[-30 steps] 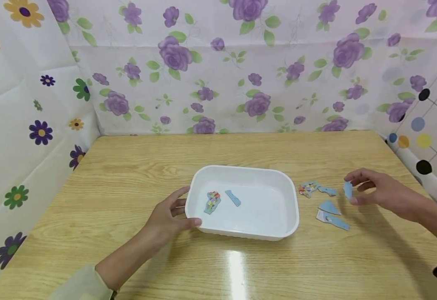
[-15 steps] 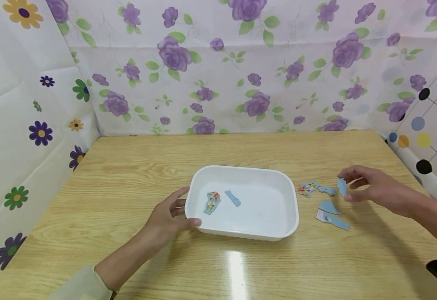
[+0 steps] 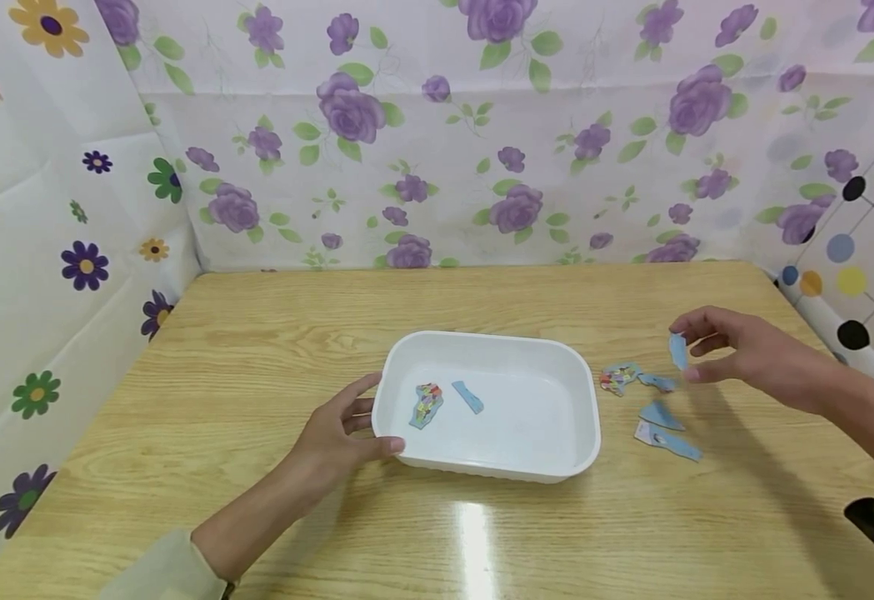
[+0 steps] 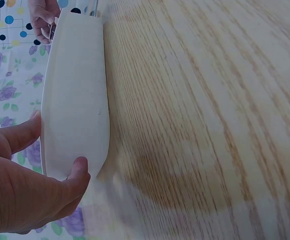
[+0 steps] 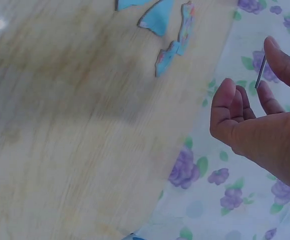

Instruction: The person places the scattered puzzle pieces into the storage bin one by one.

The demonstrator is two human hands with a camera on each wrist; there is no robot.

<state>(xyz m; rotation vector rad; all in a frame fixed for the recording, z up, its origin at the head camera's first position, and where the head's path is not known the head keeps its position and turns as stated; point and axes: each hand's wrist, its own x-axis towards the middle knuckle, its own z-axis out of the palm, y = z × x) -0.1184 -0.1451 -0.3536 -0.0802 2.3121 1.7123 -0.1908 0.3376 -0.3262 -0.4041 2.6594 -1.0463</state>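
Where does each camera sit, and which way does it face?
On the head: looks forward and down at a white plastic tub and puzzle pieces; left grip, right grip and forearms show.
On the left wrist: looks along the tub's outer wall; left grip close, right grip small at top.
On the right wrist: looks at puzzle pieces on the tabletop; right grip shows, pinching one piece edge-on.
Shared: head and right wrist both show that pinched piece.

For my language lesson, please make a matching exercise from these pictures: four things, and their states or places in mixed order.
1. Left hand
2. Right hand
3. White tray
4. Triangular blue piece

A. has two pieces inside
B. pinches a small piece
C. lies on the table, right of the tray
D. holds the tray's edge

Pairs: 1-D, 2-B, 3-A, 4-C
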